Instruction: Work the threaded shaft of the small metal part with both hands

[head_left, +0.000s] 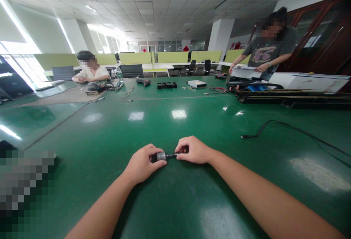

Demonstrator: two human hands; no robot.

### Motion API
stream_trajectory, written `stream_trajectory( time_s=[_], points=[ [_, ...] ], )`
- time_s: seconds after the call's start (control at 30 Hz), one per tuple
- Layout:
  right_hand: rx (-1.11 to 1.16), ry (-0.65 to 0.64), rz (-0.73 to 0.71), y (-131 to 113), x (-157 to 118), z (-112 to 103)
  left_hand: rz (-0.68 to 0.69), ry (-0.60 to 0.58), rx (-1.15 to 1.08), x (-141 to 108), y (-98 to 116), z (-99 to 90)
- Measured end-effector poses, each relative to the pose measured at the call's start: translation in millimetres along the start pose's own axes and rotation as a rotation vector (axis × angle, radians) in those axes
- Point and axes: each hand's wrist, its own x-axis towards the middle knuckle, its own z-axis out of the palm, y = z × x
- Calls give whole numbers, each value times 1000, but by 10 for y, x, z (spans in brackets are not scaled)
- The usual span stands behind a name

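Observation:
My left hand (145, 164) is closed round a short silver-and-black cylinder (161, 156), its thumb and fingers on opposite sides. From the right end of the cylinder a thin dark rod (170, 155) sticks out, lying roughly level. My right hand (194, 150) pinches the far end of that rod between thumb and fingertips. Both hands are low over the green table, close together near its front. The fingers hide part of the cylinder and the rod's tip, so the exact kind of the piece does not show.
A black cable (285, 123) lies on the green table (109, 133) to the right. Farther back are a cordless drill (144, 82), a black plastic part (166, 85) and a silver box-shaped drive (196, 83). One person (91, 68) sits back left; another (270, 48) stands back right.

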Motion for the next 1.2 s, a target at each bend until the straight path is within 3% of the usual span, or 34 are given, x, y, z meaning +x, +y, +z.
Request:
stream_trajectory(
  time_s=[0.23, 0.8, 1.2],
  points=[
    [156, 15, 88, -72, 37, 140, 5, 0, 2, 1, -17, 7],
    [70, -7, 52, -75, 29, 137, -2, 16, -16, 7, -8, 13],
    [227, 13, 71, -49, 44, 157, 17, -6, -21, -1, -6, 3]
  ],
)
